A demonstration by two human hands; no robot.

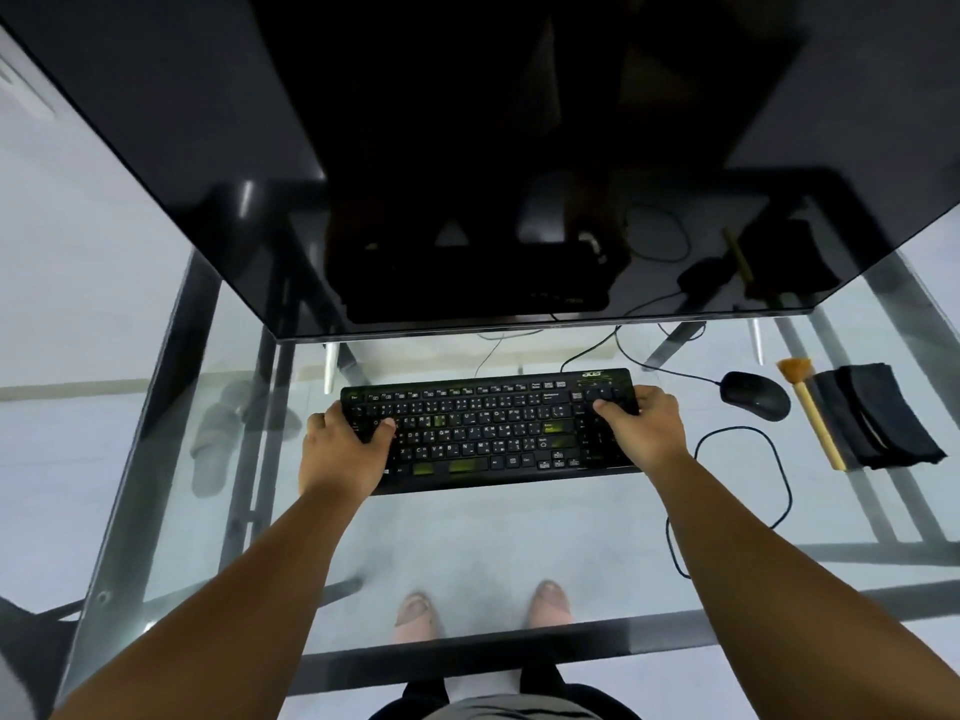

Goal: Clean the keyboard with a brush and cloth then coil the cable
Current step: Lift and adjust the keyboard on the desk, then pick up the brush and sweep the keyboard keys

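Note:
A black keyboard (488, 431) with green-lit keys lies flat on the glass desk (493, 553), just below the monitor. My left hand (345, 449) grips its left end, thumb on the keys. My right hand (641, 428) grips its right end the same way. The keyboard's black cable (592, 350) runs from its back edge toward the monitor. To the right, a wooden-handled brush (813, 413) with tan bristles lies beside a folded black cloth (872, 415).
A large dark monitor (493, 163) overhangs the back of the desk. A black mouse (756, 394) sits right of the keyboard, its cable (748, 491) looping toward the front. Slippers (218, 439) and my feet show through the glass.

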